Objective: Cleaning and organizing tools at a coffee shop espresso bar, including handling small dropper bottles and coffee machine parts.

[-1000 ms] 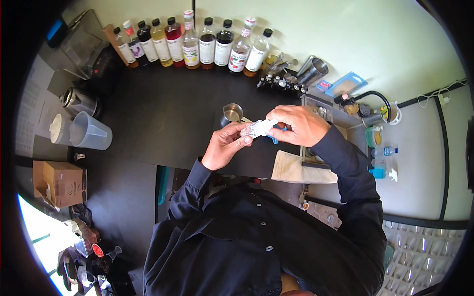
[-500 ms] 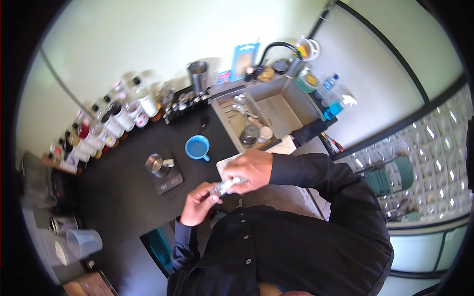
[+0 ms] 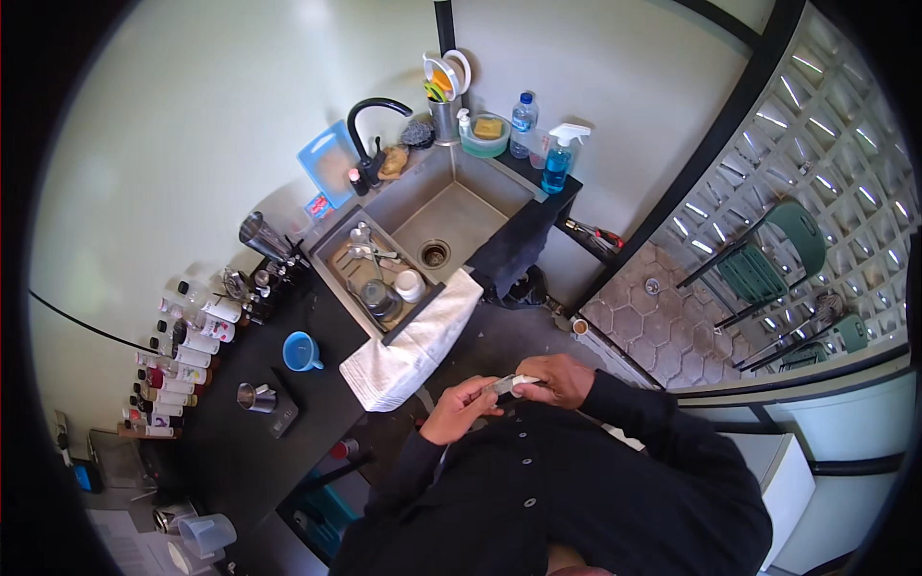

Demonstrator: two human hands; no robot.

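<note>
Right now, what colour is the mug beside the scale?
The mug is blue, shown in the head view.

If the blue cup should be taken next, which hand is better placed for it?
Probably the left hand: it is nearer to the cup, at the person's left. The right hand is farther away. Both hold the small bottle, so the left must let go first.

Near the middle, a small clear-and-white container (image 3: 503, 386) shows up against a black shirt (image 3: 595, 480) with pale buttons. On the left, a bright blue cup (image 3: 300, 352) stands on a black counter (image 3: 317, 394); farther off are a cream cloth (image 3: 413, 350), a silver-grey sink (image 3: 432, 213) and a black tap (image 3: 361, 120). At right, green chairs (image 3: 800, 238) stand on greyish paving (image 3: 624, 312) patterned in hexagons.
</note>
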